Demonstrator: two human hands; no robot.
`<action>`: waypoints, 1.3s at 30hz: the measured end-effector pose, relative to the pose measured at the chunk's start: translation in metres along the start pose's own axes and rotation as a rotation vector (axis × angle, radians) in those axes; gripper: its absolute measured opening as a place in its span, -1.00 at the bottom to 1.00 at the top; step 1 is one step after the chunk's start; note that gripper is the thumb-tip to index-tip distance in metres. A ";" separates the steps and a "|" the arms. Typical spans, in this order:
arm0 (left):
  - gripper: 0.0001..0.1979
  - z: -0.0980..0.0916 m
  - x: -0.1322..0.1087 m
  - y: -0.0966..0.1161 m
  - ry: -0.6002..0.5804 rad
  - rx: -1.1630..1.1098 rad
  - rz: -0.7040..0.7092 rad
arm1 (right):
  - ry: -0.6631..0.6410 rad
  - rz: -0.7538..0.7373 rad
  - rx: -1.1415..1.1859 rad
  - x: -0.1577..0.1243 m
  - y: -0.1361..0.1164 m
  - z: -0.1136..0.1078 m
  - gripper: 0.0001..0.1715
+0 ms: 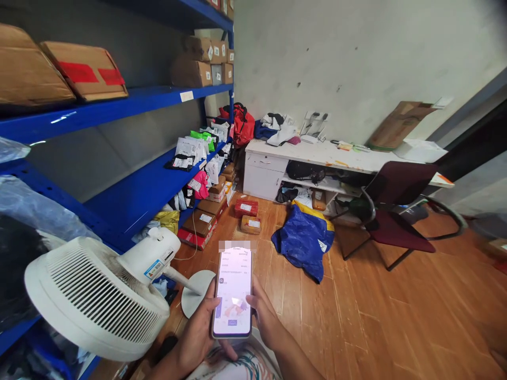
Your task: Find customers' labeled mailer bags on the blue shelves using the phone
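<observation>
A smartphone (233, 287) with a lit, mostly white and pink screen stands upright in the lower middle of the head view, held from both sides. My left hand (196, 327) grips its left edge, the thumb over the lower screen and a finger showing beneath the bottom edge. My right hand (266, 314) closes on the right edge, its thumb at the screen's side. The text on the display is too small to read. Below the phone, patterned cloth covers my lap.
A white fan (103, 295) leans in close at left, before blue shelves (146, 182) with parcels and boxes. On the wooden floor lie a blue and yellow sack (303, 240), a red box (246, 208) and a brown box (251, 225). A white desk (261, 177) and maroon chair (400, 229) stand ahead.
</observation>
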State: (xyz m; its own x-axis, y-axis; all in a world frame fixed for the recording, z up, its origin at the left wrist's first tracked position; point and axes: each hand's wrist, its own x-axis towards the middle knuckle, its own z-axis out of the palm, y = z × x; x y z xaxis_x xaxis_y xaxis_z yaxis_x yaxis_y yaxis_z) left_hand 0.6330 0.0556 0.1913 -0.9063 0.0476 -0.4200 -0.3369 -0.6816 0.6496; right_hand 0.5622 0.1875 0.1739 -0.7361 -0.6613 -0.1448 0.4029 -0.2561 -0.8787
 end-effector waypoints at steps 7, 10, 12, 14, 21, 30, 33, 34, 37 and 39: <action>-0.24 0.010 0.003 0.007 0.035 0.033 0.007 | -0.192 -0.114 -0.031 -0.001 -0.004 -0.005 -0.12; -0.23 0.016 0.006 0.008 0.050 0.041 0.000 | -0.190 -0.138 -0.014 0.000 -0.007 -0.007 -0.15; -0.22 0.022 0.009 0.007 0.071 0.048 -0.012 | -0.210 -0.130 0.021 -0.001 -0.009 -0.011 -0.11; -0.22 0.028 0.014 0.003 0.083 0.052 -0.026 | -0.194 -0.111 0.039 -0.003 -0.013 -0.018 -0.06; -0.20 0.072 0.058 -0.012 0.027 0.054 -0.065 | 0.089 -0.177 0.002 -0.011 -0.030 -0.061 -0.22; -0.23 0.123 0.111 -0.039 -0.385 0.190 -0.270 | 0.700 -0.318 -0.029 -0.048 -0.080 -0.102 -0.55; -0.29 0.132 0.128 -0.057 -0.535 0.310 -0.376 | 0.926 -0.418 0.026 -0.060 -0.093 -0.119 -0.61; -0.30 0.134 0.135 -0.064 -0.578 0.348 -0.404 | 1.004 -0.455 0.052 -0.063 -0.096 -0.127 -0.63; -0.22 0.144 0.160 -0.084 -0.689 0.423 -0.512 | 1.246 -0.536 0.126 -0.070 -0.099 -0.156 -0.59; -0.13 0.152 0.180 -0.096 -0.756 0.411 -0.632 | 1.414 -0.573 0.152 -0.072 -0.098 -0.176 -0.49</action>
State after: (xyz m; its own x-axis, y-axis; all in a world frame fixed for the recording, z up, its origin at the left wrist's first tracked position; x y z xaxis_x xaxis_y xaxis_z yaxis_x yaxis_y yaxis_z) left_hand 0.4631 0.2404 0.1493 -0.4123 0.8432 -0.3451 -0.7339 -0.0830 0.6742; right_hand 0.4803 0.3843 0.1909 -0.6705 0.7168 -0.1914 -0.1216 -0.3607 -0.9247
